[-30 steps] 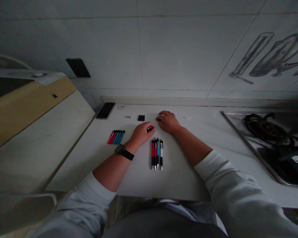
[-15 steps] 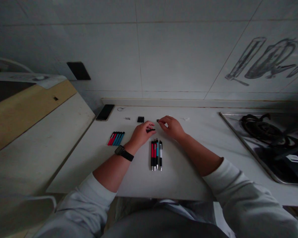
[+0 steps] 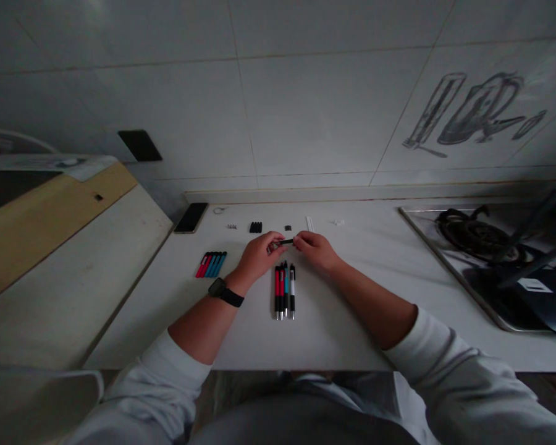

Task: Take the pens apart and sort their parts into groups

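Note:
My left hand (image 3: 259, 252) is closed around a slim black pen part (image 3: 285, 241) that points to the right. My right hand (image 3: 319, 250) pinches at the right end of this part, so the fingertips of both hands almost meet. Whatever small piece the right fingers may cover is hidden. Just below the hands lies a row of assembled pens (image 3: 285, 293), red, teal and white with black grips. Beyond the fingers sit a few tiny dark pieces (image 3: 288, 228), a group of black grips (image 3: 256, 227) and thin white refill-like sticks (image 3: 310, 224).
Red and teal pen barrels (image 3: 212, 264) lie in a row at the left. Small springs (image 3: 231, 227), a ring (image 3: 219, 211) and a phone (image 3: 191, 218) are farther back. Small whitish parts (image 3: 337, 222) lie right of the sticks. A gas stove (image 3: 491, 266) borders the worktop at the right.
My right hand has left the tiny dark pieces and come to the end of the black pen part in my left hand. The camera view has shifted slightly.

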### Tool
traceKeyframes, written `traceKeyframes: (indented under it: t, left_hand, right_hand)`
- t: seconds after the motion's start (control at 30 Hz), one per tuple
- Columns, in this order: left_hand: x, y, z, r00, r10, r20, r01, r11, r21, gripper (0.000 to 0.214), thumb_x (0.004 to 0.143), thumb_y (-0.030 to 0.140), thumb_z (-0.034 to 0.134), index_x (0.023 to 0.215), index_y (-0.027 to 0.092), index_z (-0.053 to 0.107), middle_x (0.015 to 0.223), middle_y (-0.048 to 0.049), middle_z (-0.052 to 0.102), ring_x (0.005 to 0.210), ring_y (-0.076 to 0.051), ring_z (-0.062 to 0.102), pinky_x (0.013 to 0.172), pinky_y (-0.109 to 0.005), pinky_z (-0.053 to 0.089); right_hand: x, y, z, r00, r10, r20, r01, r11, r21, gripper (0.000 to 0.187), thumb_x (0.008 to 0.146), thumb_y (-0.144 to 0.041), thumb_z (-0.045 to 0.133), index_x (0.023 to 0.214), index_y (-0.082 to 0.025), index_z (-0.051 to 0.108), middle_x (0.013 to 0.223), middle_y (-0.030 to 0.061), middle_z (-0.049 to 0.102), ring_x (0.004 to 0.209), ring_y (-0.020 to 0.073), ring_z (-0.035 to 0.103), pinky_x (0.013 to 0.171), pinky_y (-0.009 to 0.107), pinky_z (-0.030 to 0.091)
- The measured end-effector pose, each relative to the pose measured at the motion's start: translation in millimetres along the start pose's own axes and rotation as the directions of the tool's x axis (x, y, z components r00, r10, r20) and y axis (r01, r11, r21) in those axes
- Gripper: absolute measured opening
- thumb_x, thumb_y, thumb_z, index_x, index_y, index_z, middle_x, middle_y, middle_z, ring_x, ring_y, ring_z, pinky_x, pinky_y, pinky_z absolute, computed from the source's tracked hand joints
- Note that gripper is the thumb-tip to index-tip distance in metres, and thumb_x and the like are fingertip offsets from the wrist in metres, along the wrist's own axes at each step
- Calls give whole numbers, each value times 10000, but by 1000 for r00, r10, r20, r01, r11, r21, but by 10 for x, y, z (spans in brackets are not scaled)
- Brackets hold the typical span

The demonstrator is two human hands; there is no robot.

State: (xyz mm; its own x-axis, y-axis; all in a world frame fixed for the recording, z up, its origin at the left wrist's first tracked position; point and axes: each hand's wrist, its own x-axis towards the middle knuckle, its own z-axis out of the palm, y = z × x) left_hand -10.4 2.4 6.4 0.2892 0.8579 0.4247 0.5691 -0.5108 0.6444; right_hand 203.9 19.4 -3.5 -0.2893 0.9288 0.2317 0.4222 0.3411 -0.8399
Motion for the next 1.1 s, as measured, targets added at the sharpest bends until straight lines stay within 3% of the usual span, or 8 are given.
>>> traceKeyframes:
  t: [0.2,0.47,0.63,0.73,0.8,0.97,1.03,1.1]
  left_hand:
    - [12,-47,-29,1000,-26,13,26,999,-25,104,955,309,624,983,218,666,917,-20,744,844,-164,693,790,-279,529]
    - [10,-61,-49,998,12,60,-17,997,78,283,1047,349,403,903,212,603,818,-4,659,762,-156,603,723,-266,447]
    - [22,-61,-28,998,-40,45,36,996,87,330,1048,389,380,827,213,551,755,4,606,716,-159,560,682,-269,413]
    - [20,-70,-5,997,-72,30,70,995,69,352,1046,402,376,786,211,515,706,13,561,681,-152,528,664,-267,393]
    - [18,-80,7,996,-82,25,81,995,52,354,1046,406,379,781,209,504,698,17,553,675,-147,518,660,-265,384]
    - [14,-96,13,996,-91,18,90,996,28,356,1047,427,385,786,208,491,696,19,543,671,-144,508,664,-271,368]
    - [12,-96,11,995,-98,23,97,995,22,360,1046,432,384,786,208,489,702,17,545,674,-145,507,666,-274,366]
    - [11,-92,9,994,-109,25,108,994,27,358,1046,432,381,789,208,492,706,15,546,672,-146,502,663,-277,361]
  right_hand:
    - [18,31,-47,997,76,27,-78,994,79,444,957,-562,467,746,-202,619,649,-16,565,637,151,517,646,273,394]
    - [-24,-6,44,998,48,48,-49,998,36,478,983,-563,429,721,-205,606,623,-22,538,612,146,501,635,278,378]
    - [-30,7,72,999,-50,-18,48,996,-77,379,968,-491,476,764,-210,627,692,4,600,670,160,540,676,286,398]
    - [-50,-12,87,992,-96,-80,85,988,-130,224,902,-428,582,876,-214,642,786,20,644,704,165,552,681,282,413]
    - [-66,-31,97,991,-86,-101,74,991,-110,223,894,-427,605,956,-216,636,796,12,649,684,159,551,668,275,416]
    - [-79,-58,98,1000,2,10,-1,997,-74,421,1024,-496,384,872,-205,647,730,19,658,683,163,590,699,288,427]
    - [-75,-58,97,1000,-6,12,7,996,-84,360,1002,-476,436,888,-206,643,739,17,659,686,165,589,698,290,429]
    - [-72,-57,100,1000,-24,-13,23,997,-72,266,940,-455,556,1021,-213,630,794,8,670,681,161,580,679,283,430]
